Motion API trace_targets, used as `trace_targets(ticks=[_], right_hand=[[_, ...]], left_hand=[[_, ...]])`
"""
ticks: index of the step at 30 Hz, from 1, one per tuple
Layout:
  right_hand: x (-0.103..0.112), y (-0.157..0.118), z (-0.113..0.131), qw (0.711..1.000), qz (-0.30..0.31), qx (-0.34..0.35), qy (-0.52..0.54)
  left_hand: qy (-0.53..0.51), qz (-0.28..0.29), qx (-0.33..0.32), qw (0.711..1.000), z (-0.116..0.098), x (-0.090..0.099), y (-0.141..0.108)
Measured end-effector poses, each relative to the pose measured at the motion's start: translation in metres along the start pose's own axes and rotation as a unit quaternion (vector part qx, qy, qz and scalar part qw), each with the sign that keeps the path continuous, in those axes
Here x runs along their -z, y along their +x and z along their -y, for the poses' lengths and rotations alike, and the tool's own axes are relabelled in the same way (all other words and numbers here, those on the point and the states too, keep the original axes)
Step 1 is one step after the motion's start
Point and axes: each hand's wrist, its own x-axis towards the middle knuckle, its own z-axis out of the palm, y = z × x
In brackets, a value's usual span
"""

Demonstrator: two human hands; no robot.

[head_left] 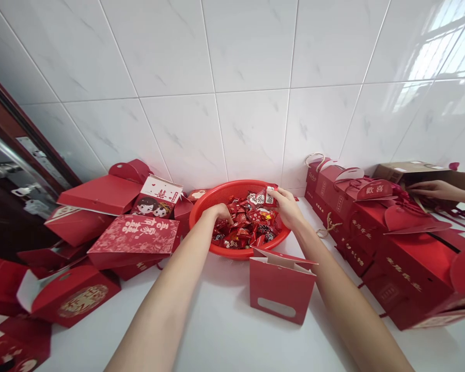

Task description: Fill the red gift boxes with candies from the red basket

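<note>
A red plastic basket [197,217] holds many small wrapped candies [242,225] in red packets. My left hand [218,212] reaches over its left side, fingers curled down among the packets; the fingertips are hidden. At the right rim, my right hand [287,206] is closed on a red and white candy packet [272,194], raised above the pile. In front of the basket, between my forearms, a red gift box [281,289] stands upright with its top flaps open and an oval window in its front.
Red gift boxes [137,240] crowd the left of the white table [220,320]. A row of red boxes with handles [372,227] lines the right. Another person's hand [430,189] reaches into a cardboard box [403,169] at far right. A tiled wall [251,134] rises behind.
</note>
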Motion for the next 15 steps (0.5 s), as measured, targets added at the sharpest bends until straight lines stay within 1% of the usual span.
trace_targets(ticks=[6, 11, 13, 15], right_hand=[[-0.001, -0.002, 0.001, 1.000, 0.005, -0.003, 0.002], [-0.002, -0.003, 0.004, 1.000, 0.004, 0.000, 0.004], [-0.003, -0.003, 0.004, 1.000, 0.001, 0.001, 0.004], [-0.003, -0.003, 0.004, 1.000, -0.003, 0.000, 0.003]], left_hand=[[-0.070, -0.003, -0.046, 0.996, -0.005, -0.001, -0.007], [-0.137, 0.000, -0.058, 0.989, -0.013, 0.004, -0.012], [-0.167, 0.014, -0.063, 0.984, -0.016, 0.005, -0.016], [-0.206, 0.045, -0.079, 0.974, -0.021, 0.007, -0.021]])
